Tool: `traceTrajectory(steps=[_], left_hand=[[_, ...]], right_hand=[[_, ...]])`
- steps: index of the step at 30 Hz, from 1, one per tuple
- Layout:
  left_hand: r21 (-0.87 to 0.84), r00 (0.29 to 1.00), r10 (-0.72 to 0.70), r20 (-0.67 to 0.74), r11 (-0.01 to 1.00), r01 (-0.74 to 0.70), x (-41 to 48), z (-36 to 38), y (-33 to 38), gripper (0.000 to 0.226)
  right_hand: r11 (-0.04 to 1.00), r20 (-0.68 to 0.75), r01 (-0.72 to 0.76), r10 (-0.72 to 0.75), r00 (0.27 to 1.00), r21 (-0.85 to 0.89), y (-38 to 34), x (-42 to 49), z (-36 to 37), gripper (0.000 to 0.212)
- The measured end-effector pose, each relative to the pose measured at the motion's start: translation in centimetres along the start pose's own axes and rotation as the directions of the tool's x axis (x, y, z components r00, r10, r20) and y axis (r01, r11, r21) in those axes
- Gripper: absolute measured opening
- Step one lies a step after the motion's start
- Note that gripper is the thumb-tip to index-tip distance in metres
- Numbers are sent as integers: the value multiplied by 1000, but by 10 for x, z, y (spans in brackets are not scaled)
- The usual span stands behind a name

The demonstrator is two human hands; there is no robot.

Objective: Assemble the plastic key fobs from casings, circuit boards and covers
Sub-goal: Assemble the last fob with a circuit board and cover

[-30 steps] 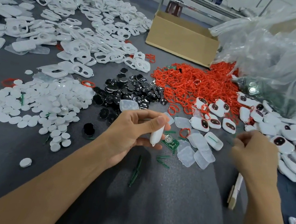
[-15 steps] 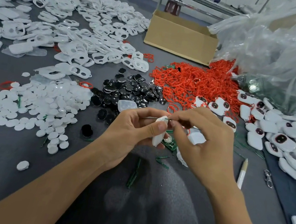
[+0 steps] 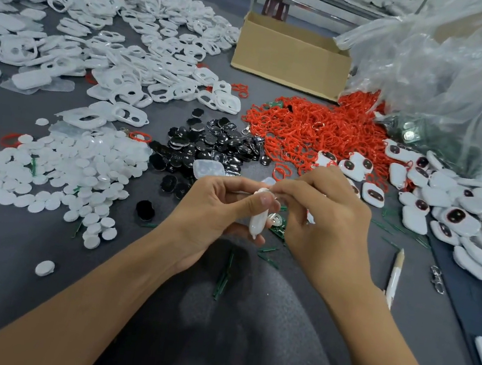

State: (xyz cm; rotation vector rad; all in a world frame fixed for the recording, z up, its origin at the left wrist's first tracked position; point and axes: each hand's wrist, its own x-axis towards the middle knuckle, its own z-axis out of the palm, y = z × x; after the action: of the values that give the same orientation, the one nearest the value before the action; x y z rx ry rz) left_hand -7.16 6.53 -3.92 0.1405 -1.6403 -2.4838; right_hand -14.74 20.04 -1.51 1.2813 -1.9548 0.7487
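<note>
Between left hand (image 3: 210,209) and right hand (image 3: 330,224), casing (image 3: 258,224) edge-on

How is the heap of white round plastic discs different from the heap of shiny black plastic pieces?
The white round plastic discs are dull; the shiny black plastic pieces are dark and reflect light. The white heap spreads wider than the black heap. White discs have smooth outlines; black pieces have wavy edges. Both lie loose on the grey table.

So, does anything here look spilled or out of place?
Mostly sorted heaps. One white disc lies alone, apart from the white disc heap, and a few green strips lie scattered loose nearest the person.
</note>
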Motion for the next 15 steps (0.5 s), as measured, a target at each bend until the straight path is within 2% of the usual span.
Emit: traceTrajectory(steps=[8, 15], left_hand=[[35, 1000, -12, 20, 999, 11, 1, -5, 1, 47], [144, 998, -30, 60, 989, 21, 2, -7, 1, 52]], right_hand=[[998, 68, 33, -37, 997, 55, 5, 5, -1, 17], [990, 159, 68, -87, 983, 123, 15, 4, -8, 19]])
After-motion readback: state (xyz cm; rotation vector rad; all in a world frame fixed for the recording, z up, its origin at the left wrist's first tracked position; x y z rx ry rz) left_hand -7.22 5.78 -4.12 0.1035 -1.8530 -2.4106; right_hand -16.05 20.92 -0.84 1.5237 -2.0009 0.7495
